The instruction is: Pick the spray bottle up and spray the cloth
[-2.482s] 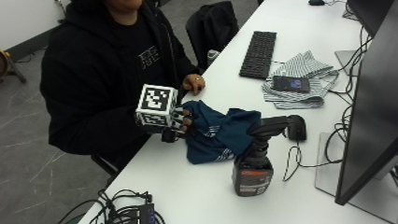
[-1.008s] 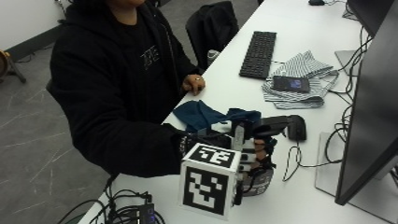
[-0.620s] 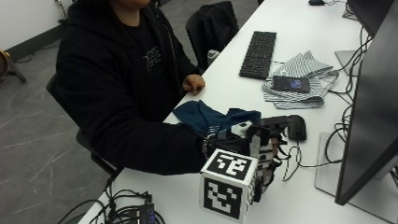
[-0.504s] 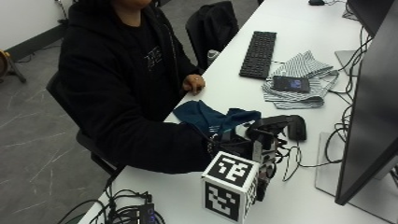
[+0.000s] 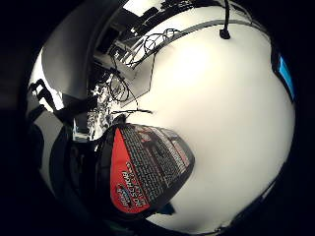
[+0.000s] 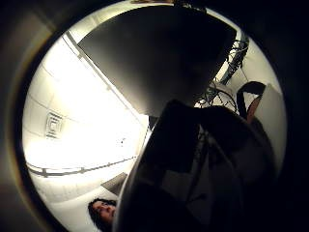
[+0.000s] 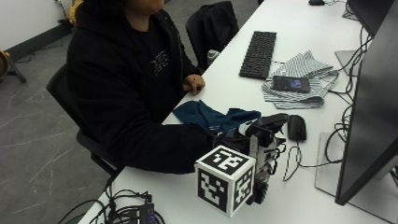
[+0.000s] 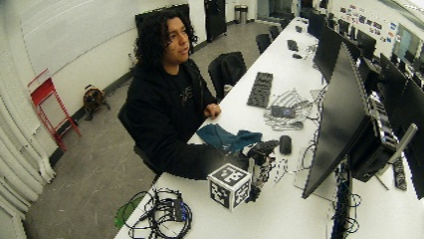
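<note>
Grip: we find the gloved right hand curled round the spray bottle, which stands just above the white table near its front edge; whether its base touches the table, we cannot tell.

Spray bottle: we record a dark body with a black trigger head pointing toward the mouse. In the little-finger-side palm view its label is red with a panel of small white print, close to the palm, with white table behind it.

Left to right on the table, in the outside view, we list:
- the bare left hand, resting at the table edge;
- the dark blue cloth, crumpled, just beside the bottle;
- a black keyboard, well apart;
- a black mouse, near the trigger head;
- a striped cloth with a phone on it;
- a monitor.
</note>
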